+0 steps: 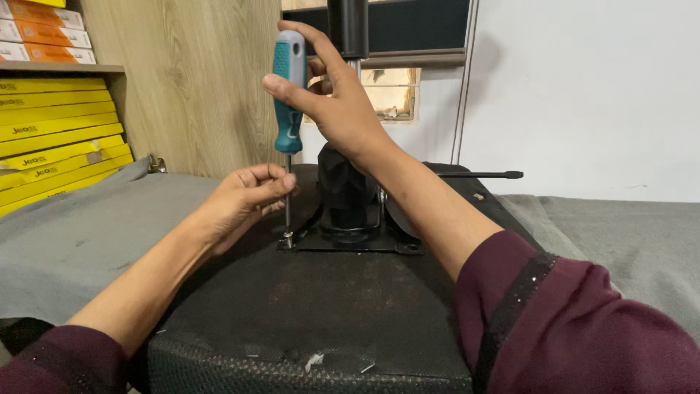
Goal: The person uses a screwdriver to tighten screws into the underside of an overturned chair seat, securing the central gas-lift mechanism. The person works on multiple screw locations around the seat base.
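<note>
Right hand (332,102) wraps teal screwdriver handle (289,87) — rigid, grippy; left hand (248,197) fingers pinch shaft above screw (288,238) at black mounting plate (350,244) — small, easily dropped.

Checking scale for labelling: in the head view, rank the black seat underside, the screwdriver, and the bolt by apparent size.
1. Black seat underside, though nearest the camera.
2. Screwdriver, in the right hand.
3. Bolt, smallest by far.
</note>
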